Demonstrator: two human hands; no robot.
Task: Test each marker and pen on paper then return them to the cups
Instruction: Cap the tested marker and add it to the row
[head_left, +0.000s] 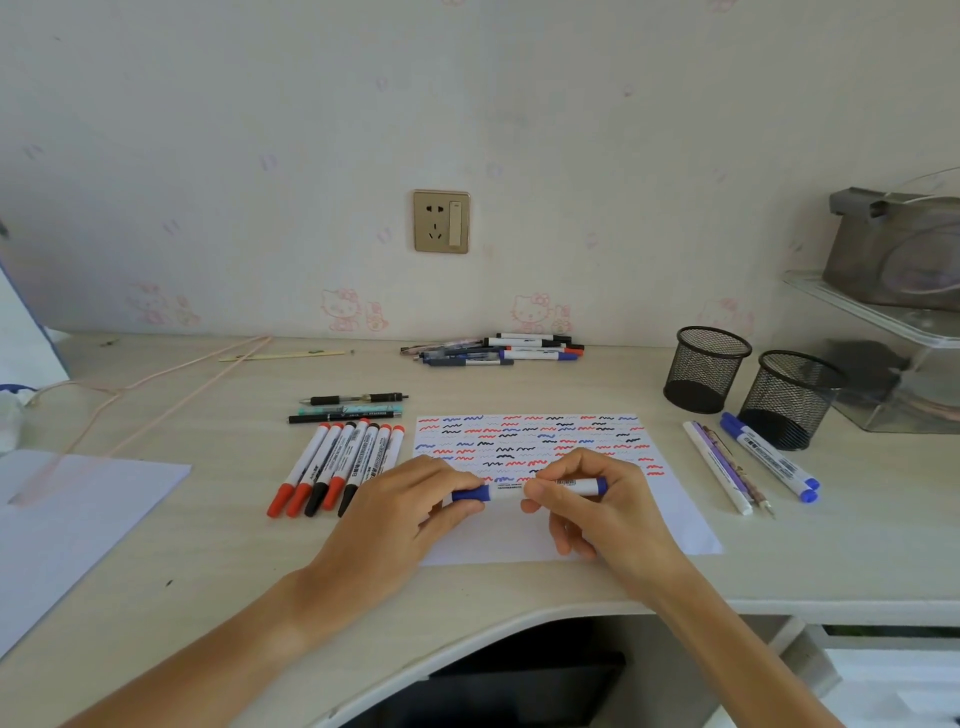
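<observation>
A blue marker (527, 489) is held level just above the near part of the paper (530, 467), which is covered with red, blue and black wavy lines. Its blue cap end is gripped by the curled fingers of the left hand (415, 514), and its white body is pinched by the thumb and fingers of the right hand (587, 499). Left of the paper, a row of red and black markers (337, 465) is laid. Right of the paper, two mesh cups (706, 369) are placed, with more pens (748, 465) lying near them. Behind the paper, a pile of pens (493, 348) is seen.
</observation>
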